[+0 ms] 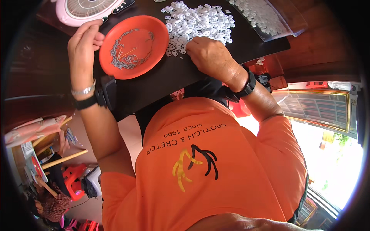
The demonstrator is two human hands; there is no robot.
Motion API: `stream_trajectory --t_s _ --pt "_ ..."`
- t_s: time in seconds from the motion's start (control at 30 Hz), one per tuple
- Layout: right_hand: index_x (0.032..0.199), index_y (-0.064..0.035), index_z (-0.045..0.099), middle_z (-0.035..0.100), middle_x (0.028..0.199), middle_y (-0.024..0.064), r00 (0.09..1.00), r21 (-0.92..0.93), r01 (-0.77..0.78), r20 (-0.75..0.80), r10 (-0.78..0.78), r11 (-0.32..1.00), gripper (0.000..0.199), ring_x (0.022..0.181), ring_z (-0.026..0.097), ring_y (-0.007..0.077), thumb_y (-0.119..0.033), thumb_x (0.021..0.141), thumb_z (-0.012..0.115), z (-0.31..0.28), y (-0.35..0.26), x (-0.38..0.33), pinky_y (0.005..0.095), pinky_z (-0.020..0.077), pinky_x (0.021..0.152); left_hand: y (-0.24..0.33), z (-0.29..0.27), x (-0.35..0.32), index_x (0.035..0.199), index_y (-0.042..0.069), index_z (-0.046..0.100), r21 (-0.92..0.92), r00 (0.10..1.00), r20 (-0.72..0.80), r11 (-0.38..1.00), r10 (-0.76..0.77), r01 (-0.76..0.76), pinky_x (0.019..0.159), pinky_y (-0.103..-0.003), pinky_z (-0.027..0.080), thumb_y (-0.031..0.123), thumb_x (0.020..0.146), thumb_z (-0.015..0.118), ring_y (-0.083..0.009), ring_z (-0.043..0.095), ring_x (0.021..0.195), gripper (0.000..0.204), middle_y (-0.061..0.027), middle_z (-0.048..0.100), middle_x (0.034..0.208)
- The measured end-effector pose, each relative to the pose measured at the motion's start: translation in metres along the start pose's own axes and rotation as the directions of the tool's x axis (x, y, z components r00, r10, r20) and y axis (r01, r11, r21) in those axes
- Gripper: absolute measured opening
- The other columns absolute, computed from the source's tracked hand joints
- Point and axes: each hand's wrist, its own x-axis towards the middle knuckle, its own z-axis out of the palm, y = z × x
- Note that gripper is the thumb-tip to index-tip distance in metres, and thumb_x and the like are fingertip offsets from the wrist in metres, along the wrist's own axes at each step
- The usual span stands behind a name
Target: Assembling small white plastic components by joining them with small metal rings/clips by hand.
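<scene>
White pieces [198, 24] lie heaped, some partly hidden behind the right hand [211, 54]

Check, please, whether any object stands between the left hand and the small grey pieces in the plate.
Only the left rim of the orange-red plate lies between the left hand and the small grey pieces. From above, nothing visible covers the pieces.

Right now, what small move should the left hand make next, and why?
Probably bring the left hand over the small grey pieces in the orange-red plate: it is beside the pink fan, outside the plate, while the right hand is at the near edge of the white pieces.
</scene>
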Motion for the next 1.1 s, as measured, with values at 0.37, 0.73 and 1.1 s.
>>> stream_trajectory --t_s 0.37,0.73,1.1 --pt "0.094 0.0002 0.061 0.059 0.077 -0.0019 0.959 0.941 -0.23 0.177 0.22 0.248 0.017 0.071 0.053 0.0051 -0.016 0.092 0.06 -0.013 -0.031 0.02 0.0218 0.0449 0.065 -0.003 0.072 -0.095 0.089 0.003 0.061 -0.323 0.89 0.45 0.916 -0.074 0.239 0.057 -0.02 0.04 0.031 0.095 0.043 -0.0074 0.052 0.062 0.033 -0.0012 0.056 0.068" --pt "0.088 -0.0033 0.065 0.063 0.081 0.0057 0.977 0.8 0.204 -0.199 -0.073 0.564 0.012 0.074 0.066 0.0187 -0.001 0.077 0.07 -0.009 -0.054 0.016 0.028 0.0533 0.065 -0.023 0.071 -0.127 0.088 0.004 0.051 -0.661 0.746 0.652 0.38 -0.136 0.647 0.065 -0.032 0.047 0.025 0.091 0.043 -0.0156 0.051 0.058 0.022 -0.0048 0.052 0.069" --pt "0.089 -0.004 0.064 0.064 0.083 0.0052 0.99 0.809 0.057 0.028 -0.136 0.585 0.015 0.078 0.066 0.0165 0.005 0.078 0.065 -0.027 -0.076 0.041 0.0258 0.0512 0.067 -0.027 0.045 -0.132 0.081 0.004 0.054 -0.467 0.872 0.467 0.797 -0.146 0.384 0.053 -0.023 0.037 0.019 0.089 0.049 -0.0092 0.049 0.058 0.018 -0.0014 0.053 0.066"
